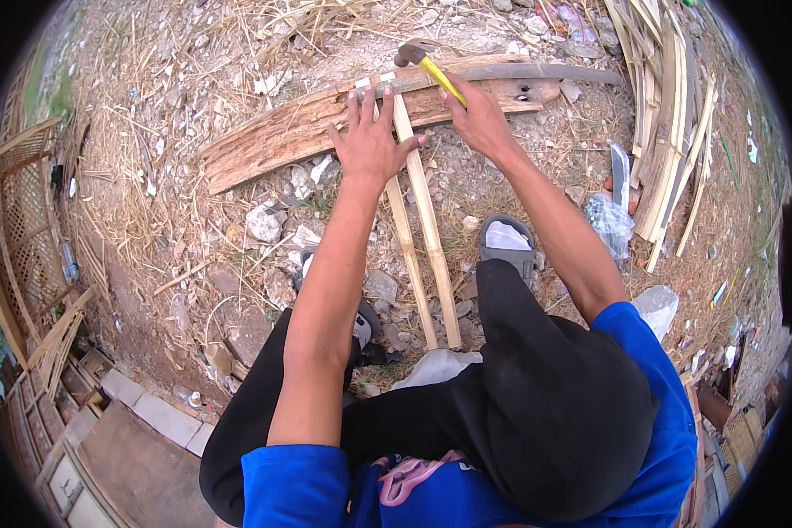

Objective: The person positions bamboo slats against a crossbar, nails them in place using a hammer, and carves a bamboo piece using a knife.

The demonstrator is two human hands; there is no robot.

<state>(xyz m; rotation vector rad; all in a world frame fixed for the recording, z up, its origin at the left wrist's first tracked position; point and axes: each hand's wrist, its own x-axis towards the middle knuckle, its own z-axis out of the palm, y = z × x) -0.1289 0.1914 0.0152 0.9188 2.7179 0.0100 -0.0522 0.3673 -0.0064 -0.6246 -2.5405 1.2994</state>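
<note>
My right hand (482, 121) is closed around the yellow handle of a claw hammer (442, 77), whose head is raised over the far side of an old weathered wooden plank (268, 141). My left hand (367, 145) lies palm down with fingers spread. Its fingertips touch the far ends of two split bamboo strips (429, 224), which rest across the plank and run back toward me. A thin grey strip (563, 72) lies along the plank's far edge and passes under those strip ends. Whether a nail is there cannot be seen.
Several loose bamboo strips (673, 132) are piled at the right. Near them lie a long blade (619, 176) and a clear plastic bag (609, 220). A woven lattice panel (26, 211) stands at far left. Stones (264, 224) and straw litter the ground around my sandals (508, 242).
</note>
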